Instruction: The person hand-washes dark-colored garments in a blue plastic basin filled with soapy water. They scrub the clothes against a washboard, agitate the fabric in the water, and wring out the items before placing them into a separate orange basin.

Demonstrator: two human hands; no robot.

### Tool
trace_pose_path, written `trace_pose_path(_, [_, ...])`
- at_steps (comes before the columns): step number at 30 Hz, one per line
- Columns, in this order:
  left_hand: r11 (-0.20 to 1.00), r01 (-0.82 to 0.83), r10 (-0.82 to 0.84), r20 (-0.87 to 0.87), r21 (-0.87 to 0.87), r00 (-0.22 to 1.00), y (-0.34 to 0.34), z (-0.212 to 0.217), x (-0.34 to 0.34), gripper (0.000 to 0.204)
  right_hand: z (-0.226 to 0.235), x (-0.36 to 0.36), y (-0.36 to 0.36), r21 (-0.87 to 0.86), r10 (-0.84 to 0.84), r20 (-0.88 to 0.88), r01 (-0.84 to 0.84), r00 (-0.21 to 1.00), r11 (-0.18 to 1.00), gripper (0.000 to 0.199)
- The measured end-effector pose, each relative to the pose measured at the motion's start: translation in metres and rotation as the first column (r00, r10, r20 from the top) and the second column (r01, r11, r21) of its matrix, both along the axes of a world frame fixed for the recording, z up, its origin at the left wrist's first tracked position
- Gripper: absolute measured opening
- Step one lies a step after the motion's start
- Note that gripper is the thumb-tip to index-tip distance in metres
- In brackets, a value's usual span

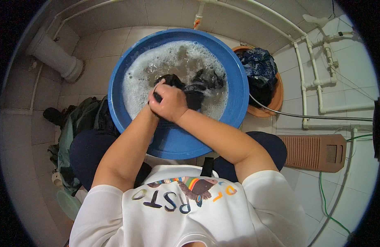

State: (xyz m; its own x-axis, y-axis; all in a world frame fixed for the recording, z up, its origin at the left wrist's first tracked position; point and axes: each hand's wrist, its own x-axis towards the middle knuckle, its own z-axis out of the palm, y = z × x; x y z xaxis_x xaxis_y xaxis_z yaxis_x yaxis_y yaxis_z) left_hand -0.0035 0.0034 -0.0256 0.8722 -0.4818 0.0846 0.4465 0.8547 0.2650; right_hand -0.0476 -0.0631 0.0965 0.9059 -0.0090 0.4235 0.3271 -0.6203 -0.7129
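A dark wet garment (pixel 190 88) is being scrubbed in the soapy water of a large blue basin (pixel 173 144), which is set on the tiled floor (pixel 95 45) between the person's knees. Part of the cloth is bunched up just under the two hands, and the rest is spread out beyond them, half sunk in grey water and foam. The right hand (pixel 172 103) is closed into a fist over a fold of the garment; the left hand (pixel 155 99) is pressed tight against it and mostly covered, so its fingers cannot be made out, though the cloth appears to be pinched between the two.

The wash is judged to be well under way but not finished: the water has been lathered and dirtied, and the garment has not yet been wrung or lifted out. To the right of the hands, just beyond the basin's rim, an orange tub (pixel 278 96) is heaped with dark patterned clothes (pixel 259 66). Left of the hands, a pile of greenish clothes (pixel 76 123) lies on the floor. A brown washboard (pixel 315 152) lies further right, well apart.
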Motion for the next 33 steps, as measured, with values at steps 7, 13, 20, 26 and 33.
trace_pose_path(7, [0.878,0.174,0.063,-0.467,0.447,0.882,-0.012,0.112,0.010,0.036,-0.059,0.058,-0.108,0.097,-0.388,-0.341,0.443,0.856,0.891,0.048])
trace_pose_path(13, [0.602,-0.103,0.423,-0.207,0.792,0.882,0.017,0.062,0.044,0.072,-0.066,0.046,-0.129,-0.094,-0.207,-0.370,0.185,0.906,0.978,0.051])
trace_pose_path(20, [0.405,0.149,0.308,-0.288,0.902,0.907,0.025,0.032,0.036,0.066,-0.103,0.042,-0.133,-0.407,-0.154,-0.629,-0.154,0.762,0.900,0.081])
trace_pose_path(26, [0.365,-0.048,0.387,-0.104,0.930,0.916,0.011,0.059,0.015,0.069,-0.076,0.044,-0.103,-0.631,-0.483,-0.592,0.001,0.646,0.775,0.033])
trace_pose_path(33, [0.901,0.254,-0.087,-0.428,0.351,0.900,0.004,0.082,0.023,0.060,-0.044,0.040,-0.057,0.237,0.157,-0.043,-0.142,0.987,0.961,0.031])
